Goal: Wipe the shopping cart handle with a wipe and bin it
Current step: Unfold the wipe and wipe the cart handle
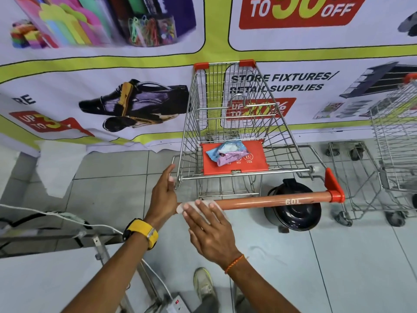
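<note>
A wire shopping cart (234,114) stands against a banner wall, its orange handle (275,201) running across the middle of the view. My right hand (207,231) presses a white wipe (191,205) flat over the handle's left end. My left hand (163,195) holds the cart's left side, where the handle meets the wire frame. A pack of wipes (228,152) lies on the orange child-seat flap (255,163) inside the cart. Below the handle, a dark round bin with a lid (293,208) stands on the floor.
A second wire cart (392,154) stands at the right. White cables (67,219) and a power strip (176,304) lie on the left by a metal frame. My shoe (203,283) is on the tiled floor below.
</note>
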